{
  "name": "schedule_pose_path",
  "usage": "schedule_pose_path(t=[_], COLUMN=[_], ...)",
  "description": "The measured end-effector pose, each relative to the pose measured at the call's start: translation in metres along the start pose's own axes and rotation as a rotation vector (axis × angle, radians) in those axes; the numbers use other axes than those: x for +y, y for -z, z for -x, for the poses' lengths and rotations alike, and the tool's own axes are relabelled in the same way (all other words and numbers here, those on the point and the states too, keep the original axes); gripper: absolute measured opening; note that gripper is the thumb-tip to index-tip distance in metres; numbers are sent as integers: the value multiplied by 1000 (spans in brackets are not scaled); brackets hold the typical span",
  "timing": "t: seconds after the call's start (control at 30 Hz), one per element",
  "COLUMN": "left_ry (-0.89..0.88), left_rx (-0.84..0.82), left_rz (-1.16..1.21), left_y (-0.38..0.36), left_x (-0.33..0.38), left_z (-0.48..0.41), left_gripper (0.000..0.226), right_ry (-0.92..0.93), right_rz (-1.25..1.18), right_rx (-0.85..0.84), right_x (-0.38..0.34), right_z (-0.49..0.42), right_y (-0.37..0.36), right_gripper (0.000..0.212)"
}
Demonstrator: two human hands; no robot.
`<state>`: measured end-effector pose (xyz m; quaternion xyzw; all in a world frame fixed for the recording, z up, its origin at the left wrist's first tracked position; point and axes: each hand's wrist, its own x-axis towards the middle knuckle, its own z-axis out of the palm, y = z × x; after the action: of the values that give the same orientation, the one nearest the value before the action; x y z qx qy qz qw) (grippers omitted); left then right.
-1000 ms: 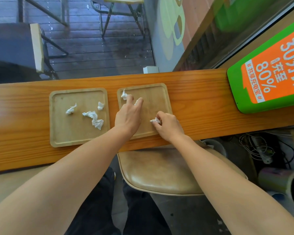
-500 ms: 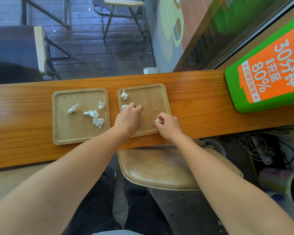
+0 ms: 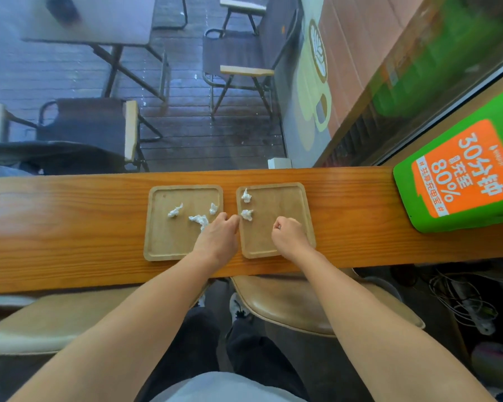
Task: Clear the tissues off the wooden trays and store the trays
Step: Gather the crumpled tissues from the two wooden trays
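Left hand is reaching, fingers loosely curled and empty, toward a tissue on the right tray; right hand is fisting a collected scrap, freeing the tray for storage.

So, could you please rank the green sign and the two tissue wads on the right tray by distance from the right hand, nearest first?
From the right hand:
1. Lower tissue wad, just to its left on the right tray.
2. Upper tissue wad, near the tray's far left corner.
3. Green sign, far right on the counter.
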<state>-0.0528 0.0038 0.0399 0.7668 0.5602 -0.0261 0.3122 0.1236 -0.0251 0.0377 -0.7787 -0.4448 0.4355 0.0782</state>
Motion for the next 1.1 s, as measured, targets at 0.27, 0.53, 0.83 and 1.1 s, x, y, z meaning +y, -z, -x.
schedule_pose_path(t=[0.27,0.53,0.83,1.1], left_ry=[39,116,223,348], left_rx=[45,57,35,75], left_rz=[-110,-52,-13,43], left_y=[26,44,41,15], left_x=[-47,-95,-86,-48], left_z=[1,3,-9,-31], left_gripper=[14,15,24,11], right_ry=[48,-42,9,131], right_rz=[98,191,213,276], right_rx=[-7,-46,-73,-100], right_x=[-41,-62,-70,-48], right_z=[-9,-14,-31,-72], right_y=[-25,-40,-34,-9], right_gripper=[26,24,10,4])
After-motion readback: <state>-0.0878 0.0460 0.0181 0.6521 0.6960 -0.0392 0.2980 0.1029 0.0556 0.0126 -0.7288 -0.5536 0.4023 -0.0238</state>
